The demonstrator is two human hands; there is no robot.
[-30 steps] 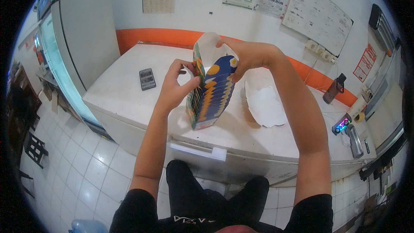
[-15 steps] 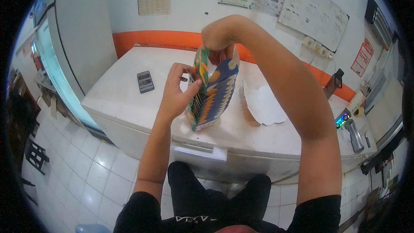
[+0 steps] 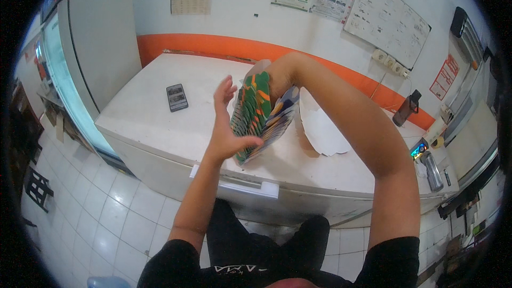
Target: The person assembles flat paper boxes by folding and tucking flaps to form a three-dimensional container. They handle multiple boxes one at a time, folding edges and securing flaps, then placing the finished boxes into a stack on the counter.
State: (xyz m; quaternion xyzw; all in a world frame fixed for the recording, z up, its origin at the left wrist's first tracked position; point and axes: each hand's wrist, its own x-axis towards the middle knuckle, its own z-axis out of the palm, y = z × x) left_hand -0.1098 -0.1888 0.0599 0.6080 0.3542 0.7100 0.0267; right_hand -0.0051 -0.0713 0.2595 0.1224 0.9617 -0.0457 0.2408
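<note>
A stack of nested, folded card pieces stands on the white worktop in front of me. Its layered edges fan out, green and orange on the left, blue and yellow on the right. My left hand is open beside the stack's left face, fingers and thumb apart; the thumb lies across the lower front, and I cannot tell whether it presses on it. From above, my right hand reaches bent into the stack's upper opening. The card hides its fingers. A white scalloped card piece lies right of the stack, beneath my right forearm.
A phone lies on the worktop at the left. Toward the far right are a dark bottle, a clear case and a tape roll. A white handle projects from the worktop's front edge.
My left hand has let go of the stack's upper left edge and opened beside it. My right hand has moved down into the stack, whose green and orange side now faces me more.
</note>
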